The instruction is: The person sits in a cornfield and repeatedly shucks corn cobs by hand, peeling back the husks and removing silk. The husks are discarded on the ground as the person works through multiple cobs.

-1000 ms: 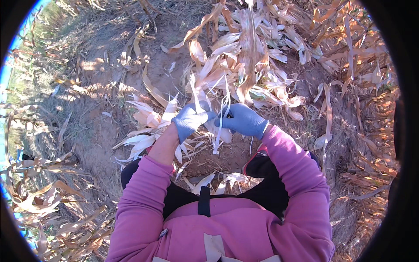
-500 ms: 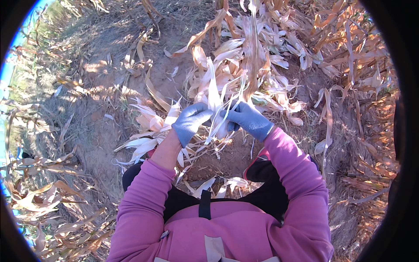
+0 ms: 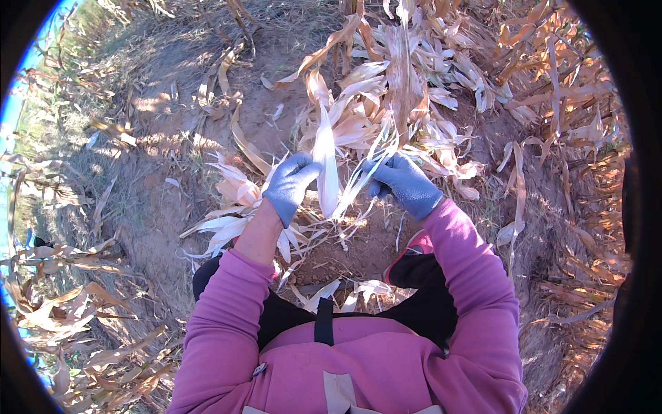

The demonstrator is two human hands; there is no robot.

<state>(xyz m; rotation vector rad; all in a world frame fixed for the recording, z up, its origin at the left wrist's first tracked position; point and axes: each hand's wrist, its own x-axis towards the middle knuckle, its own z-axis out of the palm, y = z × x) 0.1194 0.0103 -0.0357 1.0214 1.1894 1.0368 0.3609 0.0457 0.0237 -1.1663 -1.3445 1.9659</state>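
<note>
My left hand (image 3: 293,185), in a blue-grey glove, is closed on the edge of a pale corn husk (image 3: 325,162), which hangs upright between my hands with its lower end near the ground. My right hand (image 3: 403,183), gloved alike, is pinched on thin white husk strips (image 3: 372,159) that fan up and to the right from that lower end. Whether a cob sits inside the husk I cannot tell. Both hands are in front of my bent knees, over loose husk shreds.
A pile of husks (image 3: 434,83) lies at the top centre, another bunch (image 3: 227,221) to the left of my hands. Bare soil (image 3: 331,255) shows between my feet. Dry corn stalks (image 3: 572,207) line the right and left rims, with dry grass at the upper left.
My hands have moved apart and slightly upward, the left to the left, the right to the right. The bundled husk has spread into an upright pale piece and separate strips.
</note>
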